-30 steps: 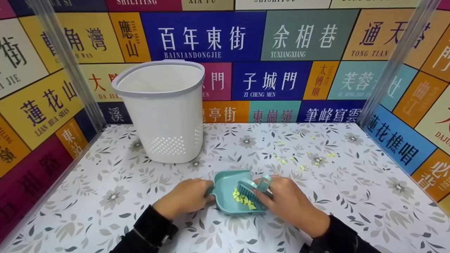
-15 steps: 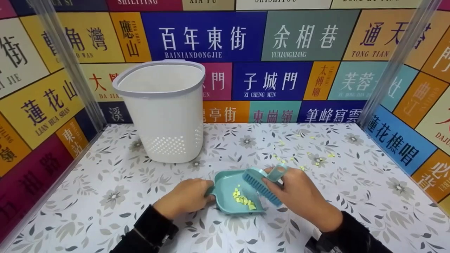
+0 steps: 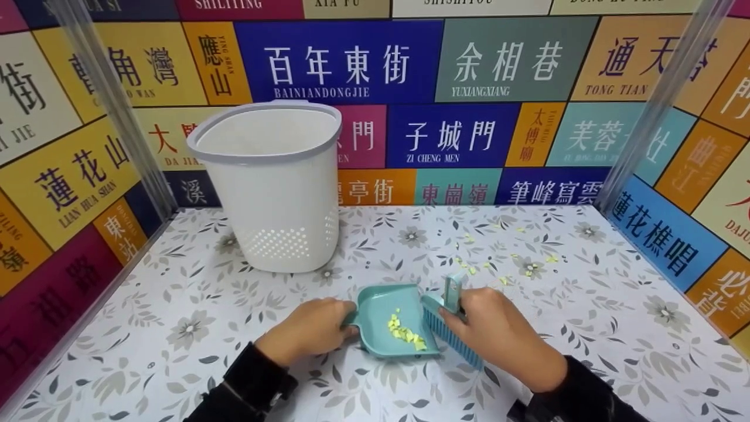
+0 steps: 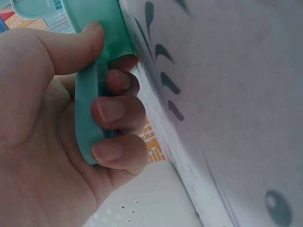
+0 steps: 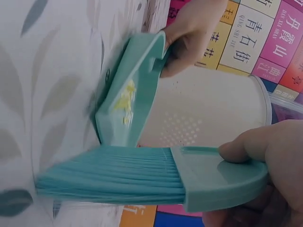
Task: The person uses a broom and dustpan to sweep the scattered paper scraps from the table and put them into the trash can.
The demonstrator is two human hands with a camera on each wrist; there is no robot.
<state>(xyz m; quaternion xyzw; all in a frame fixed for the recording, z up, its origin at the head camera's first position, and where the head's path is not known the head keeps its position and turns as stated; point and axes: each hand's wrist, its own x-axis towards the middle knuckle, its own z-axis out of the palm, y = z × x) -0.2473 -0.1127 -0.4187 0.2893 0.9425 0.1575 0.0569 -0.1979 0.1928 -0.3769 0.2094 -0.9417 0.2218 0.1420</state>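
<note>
A teal dustpan [image 3: 375,310] rests on the patterned cloth with its mouth facing right. Small yellow scraps [image 3: 405,333] lie inside it. My left hand [image 3: 310,329] grips the dustpan's handle [image 4: 90,113], fingers curled round it with the thumb on top. My right hand [image 3: 498,334] holds a teal hand brush [image 5: 218,175] by its head, just right of the dustpan's lip. The bristles [image 5: 113,175] point down, their tips at the cloth. More yellow scraps [image 3: 530,269] are scattered on the cloth beyond the right hand.
A white bin [image 3: 275,199] with a grey rim stands at the back left, behind the dustpan. Walls of coloured sign panels [image 3: 345,61] close off the back and both sides. The flowered cloth [image 3: 193,328] covers the whole surface.
The brush has left the dustpan's inside, lifted to the right, and come down on the cloth beside the lip. The scraps stay in the dustpan. My left hand has not moved.
</note>
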